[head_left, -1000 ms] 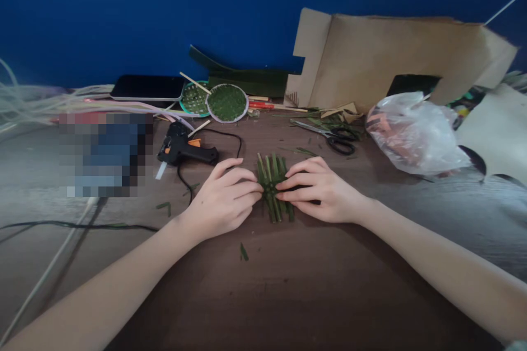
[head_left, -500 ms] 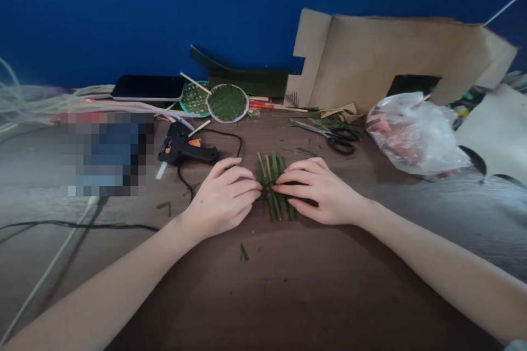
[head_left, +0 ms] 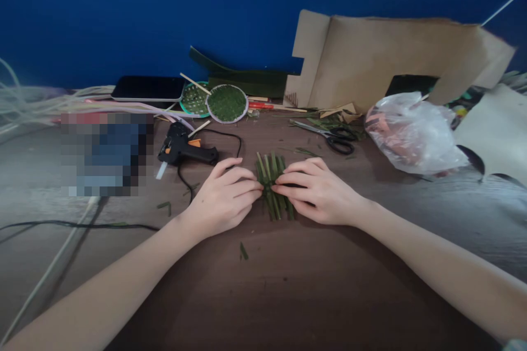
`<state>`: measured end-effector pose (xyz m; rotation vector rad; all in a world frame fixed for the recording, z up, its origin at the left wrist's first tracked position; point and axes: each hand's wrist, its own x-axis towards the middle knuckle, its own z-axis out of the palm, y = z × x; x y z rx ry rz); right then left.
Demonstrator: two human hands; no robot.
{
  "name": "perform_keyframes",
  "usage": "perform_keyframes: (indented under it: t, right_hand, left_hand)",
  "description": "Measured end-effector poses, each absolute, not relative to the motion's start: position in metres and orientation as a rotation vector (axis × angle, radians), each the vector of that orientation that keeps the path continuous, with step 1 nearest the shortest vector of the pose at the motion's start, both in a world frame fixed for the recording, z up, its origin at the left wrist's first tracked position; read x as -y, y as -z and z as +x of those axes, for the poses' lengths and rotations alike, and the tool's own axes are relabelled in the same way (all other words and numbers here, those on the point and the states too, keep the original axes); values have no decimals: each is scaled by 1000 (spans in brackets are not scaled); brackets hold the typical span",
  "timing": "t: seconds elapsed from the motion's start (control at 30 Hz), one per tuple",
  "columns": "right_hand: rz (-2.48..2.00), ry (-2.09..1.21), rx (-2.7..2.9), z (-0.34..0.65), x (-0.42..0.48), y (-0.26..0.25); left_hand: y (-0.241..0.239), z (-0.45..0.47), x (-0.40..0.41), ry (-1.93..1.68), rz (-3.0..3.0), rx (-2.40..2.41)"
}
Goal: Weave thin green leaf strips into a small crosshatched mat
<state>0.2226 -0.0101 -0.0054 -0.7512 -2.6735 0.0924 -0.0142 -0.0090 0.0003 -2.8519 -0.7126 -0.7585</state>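
Observation:
Several green leaf strips [head_left: 272, 167] lie side by side on the brown table, with a strip crossing them at the middle. At their left edge, my left hand [head_left: 226, 197] has its fingers closed on the crossing strip. From the other side my right hand [head_left: 319, 192] pinches the same woven strips, its fingertips close to those of the left. Both thumbs are mostly hidden beneath the hands. A small leaf scrap [head_left: 244, 251] lies in front of the hands.
Behind my left hand lies a black glue gun [head_left: 187, 148] with its cord. Scissors [head_left: 329, 134], two round green pieces [head_left: 227, 103], a phone [head_left: 148, 88], a plastic bag [head_left: 415, 134] and cardboard [head_left: 370, 55] line the back. A blurred-out object [head_left: 111, 156] sits at left.
Hardly anything differs. The fingers of my right hand have drawn slightly closer together over the strips; the strips stay in place.

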Motion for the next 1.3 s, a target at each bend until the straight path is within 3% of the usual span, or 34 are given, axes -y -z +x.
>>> perform_keyframes:
  t: [0.4,1.3]
  right_hand:
    - [-730,-87,2644,222,10,6]
    - [-757,-223,2518,225,10,7]
  left_hand:
    - [0,-16,8,863,-2823,757]
    - [-1,-12,10,599,-2983,724]
